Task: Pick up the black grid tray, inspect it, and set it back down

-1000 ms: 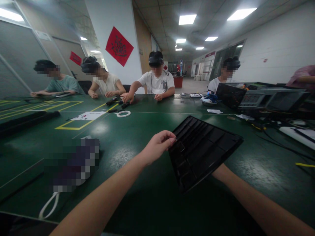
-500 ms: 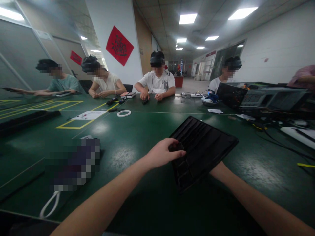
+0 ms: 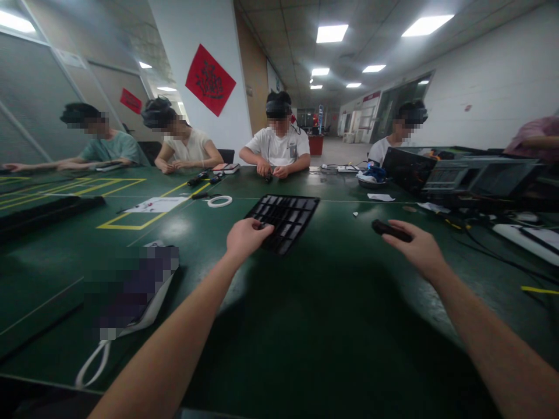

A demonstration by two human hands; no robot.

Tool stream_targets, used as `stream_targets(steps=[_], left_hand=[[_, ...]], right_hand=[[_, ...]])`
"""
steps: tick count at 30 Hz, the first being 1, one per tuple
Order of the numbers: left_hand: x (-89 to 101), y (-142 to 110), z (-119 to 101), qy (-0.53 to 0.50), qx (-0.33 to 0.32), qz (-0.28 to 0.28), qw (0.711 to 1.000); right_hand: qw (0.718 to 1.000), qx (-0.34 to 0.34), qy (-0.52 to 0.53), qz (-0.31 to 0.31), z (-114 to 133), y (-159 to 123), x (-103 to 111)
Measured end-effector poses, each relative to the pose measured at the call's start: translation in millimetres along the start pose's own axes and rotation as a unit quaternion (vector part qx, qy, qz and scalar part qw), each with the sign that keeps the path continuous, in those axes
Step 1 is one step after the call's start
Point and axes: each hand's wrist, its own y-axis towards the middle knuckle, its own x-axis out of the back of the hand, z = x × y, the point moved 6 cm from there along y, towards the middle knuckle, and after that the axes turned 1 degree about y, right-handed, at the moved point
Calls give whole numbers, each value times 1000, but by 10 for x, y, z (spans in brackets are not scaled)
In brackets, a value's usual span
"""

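Over the middle of the table, my left hand is closed on the near left edge of a black compartment tray. The tray is flat and rectangular, tilted, with rows of divided slots facing me. My left thumb lies over its top side. Off to the right, my right hand grips a short black stick-like object between thumb and fingers. Its exact kind cannot be made out. The two hands are well apart.
On the green table, a pouch with a white strap lies at left. A white ring and a paper sheet lie farther back. Computer cases and cables stand at right. Several people sit around the table.
The tray has moved left and away from me, its slotted side now showing. My right hand has come out from under it to the right, now with the black object in its fingers.
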Motion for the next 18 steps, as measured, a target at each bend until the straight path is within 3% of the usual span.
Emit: stream_targets(steps=[4, 8, 12, 18], left_hand=[[126, 288, 549, 129, 111, -35, 985], [105, 382, 878, 192, 151, -42, 969], [56, 405, 972, 216, 150, -39, 964], [59, 425, 978, 234, 145, -39, 961]], right_hand=[[973, -131, -141, -129, -559, 190, 453], [933, -220, -258, -120, -1029, 199, 515], [916, -267, -288, -81, -1287, 194, 424], [908, -254, -329, -61, -1337, 257, 396]])
